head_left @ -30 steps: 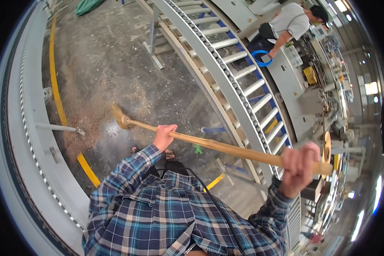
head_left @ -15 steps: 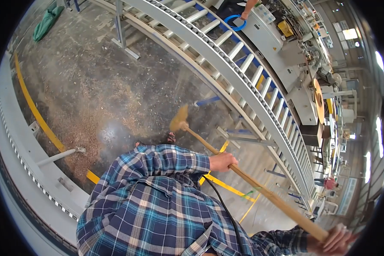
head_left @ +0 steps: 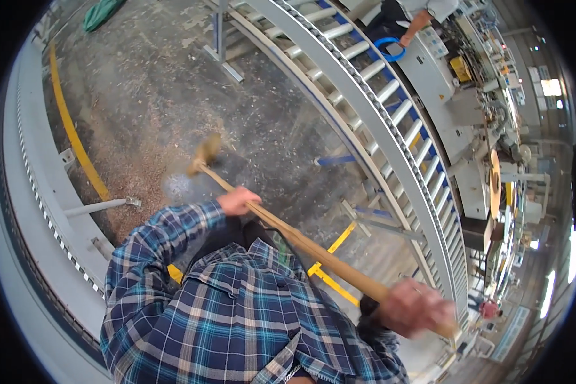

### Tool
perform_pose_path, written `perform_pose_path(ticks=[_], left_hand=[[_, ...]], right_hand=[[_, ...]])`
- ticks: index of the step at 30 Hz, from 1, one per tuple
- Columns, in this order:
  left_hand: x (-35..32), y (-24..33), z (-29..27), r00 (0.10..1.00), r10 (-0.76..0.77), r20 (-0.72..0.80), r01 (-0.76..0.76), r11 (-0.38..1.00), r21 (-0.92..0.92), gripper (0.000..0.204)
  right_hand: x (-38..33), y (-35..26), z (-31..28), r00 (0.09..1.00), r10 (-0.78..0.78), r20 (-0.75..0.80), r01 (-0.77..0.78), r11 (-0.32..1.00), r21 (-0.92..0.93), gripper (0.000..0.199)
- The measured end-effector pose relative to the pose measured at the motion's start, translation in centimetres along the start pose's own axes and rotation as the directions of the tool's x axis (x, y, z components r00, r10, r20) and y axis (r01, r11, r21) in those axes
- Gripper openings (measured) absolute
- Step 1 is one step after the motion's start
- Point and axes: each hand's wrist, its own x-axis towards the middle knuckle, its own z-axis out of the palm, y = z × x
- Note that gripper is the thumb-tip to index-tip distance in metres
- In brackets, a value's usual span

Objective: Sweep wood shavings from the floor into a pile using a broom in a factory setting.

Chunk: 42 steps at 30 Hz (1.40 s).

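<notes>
Left hand (head_left: pixel 238 200) first: the fingers curl fully around the wooden broom handle (head_left: pixel 313 251) at about its middle, knuckles up, a firm clenched grasp. The right hand (head_left: pixel 416 307), near and to the right, is blurred, yet it too is wrapped around the handle close to its top end.

The handle is a long, round, pale-brown pole, smooth and straight, running from the near right up to the far left across the person's body. At its far end sits the broom head (head_left: pixel 204 155), straw-coloured, smeared by motion, low over the concrete floor (head_left: pixel 153 96).

That floor is grey and rough, and a wide scatter of tan sawdust (head_left: pixel 134 160) lies to the left of the broom head. A yellow painted line (head_left: pixel 70 128) runs along the floor's left side, beside a curved grey metal rail (head_left: pixel 32 166).

To the right, a roller conveyor (head_left: pixel 377 121) sweeps in an arc, its pale metal rollers set between blue and grey side rails. Far right, another person's hand holds a blue ring (head_left: pixel 389 48).
</notes>
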Motion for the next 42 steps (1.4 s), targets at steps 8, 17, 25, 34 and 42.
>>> perform_pose_path(ticks=[8, 17, 25, 34, 42], left_hand=[[3.1, 1.8, -7.1, 0.942, 0.176, -0.286, -0.083, 0.948, 0.308, 0.021], [9.0, 7.1, -0.6, 0.954, 0.225, -0.197, -0.219, 0.974, 0.051, 0.026], [5.3, -2.4, -7.6, 0.953, -0.001, -0.304, 0.017, 0.999, 0.049, 0.02], [16.1, -6.4, -19.5, 0.914, 0.025, -0.406, 0.131, 0.927, 0.351, 0.022], [25.0, -1.9, -21.5, 0.952, 0.161, -0.261, -0.172, 0.985, -0.02, 0.013]], right_hand=[[1.9, -0.5, 1.2, 0.891, -0.37, -0.263, 0.226, 0.863, -0.451, 0.004], [8.1, -4.6, 6.6, 0.937, -0.132, 0.324, 0.215, 0.948, -0.233, 0.011], [9.8, 7.1, 1.7, 0.991, -0.131, 0.031, 0.134, 0.985, -0.108, 0.011], [21.3, 10.5, -4.9, 0.983, -0.172, 0.071, 0.178, 0.98, -0.091, 0.04], [33.2, 11.8, -1.2, 0.945, -0.09, 0.314, 0.118, 0.99, -0.071, 0.013]])
